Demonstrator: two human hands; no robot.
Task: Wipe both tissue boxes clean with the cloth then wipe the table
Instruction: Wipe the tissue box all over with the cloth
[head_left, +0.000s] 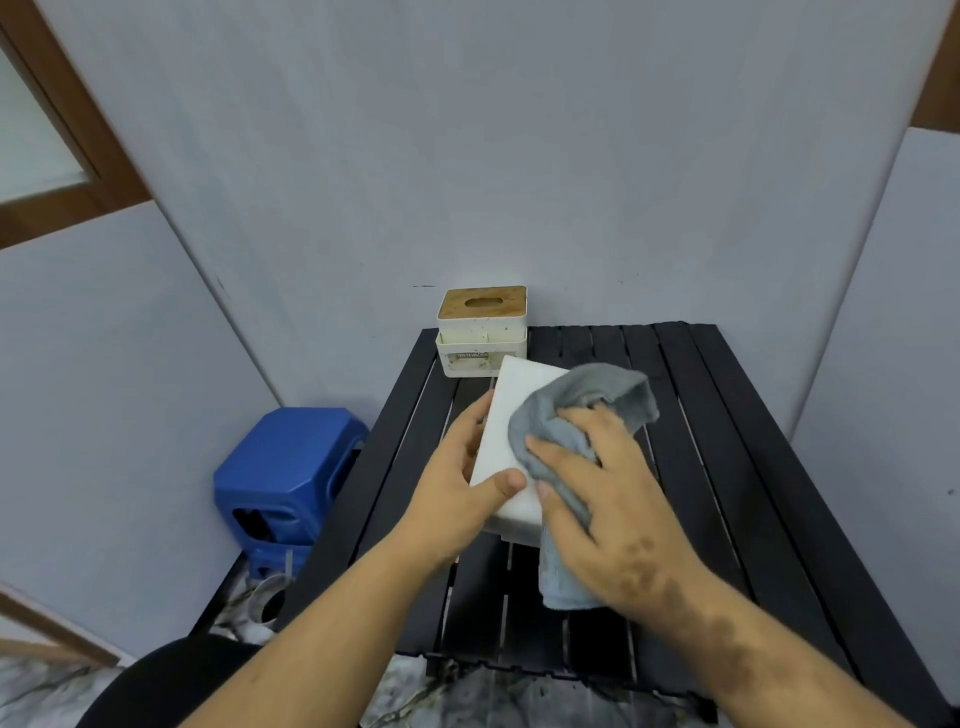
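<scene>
The plain white tissue box (511, 447), mid-table just near of the wood-lidded box (482, 332), is best kept clamped by the left hand (457, 483), fingers curled round its left edge, while the grey cloth (566, 457), bunched in the right hand (597, 499), is pressed flat across its top.

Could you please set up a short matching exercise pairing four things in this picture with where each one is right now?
Things:
1. grey cloth
2. plain white tissue box
3. tissue box with wooden lid
4. blue stool

Places:
A. on the floor, left of the table
B. at the table's far left corner, by the wall
C. bunched under the right hand, against a box
D. steadied by the left hand near the middle of the table

Pairs: 1-C, 2-D, 3-B, 4-A
</scene>
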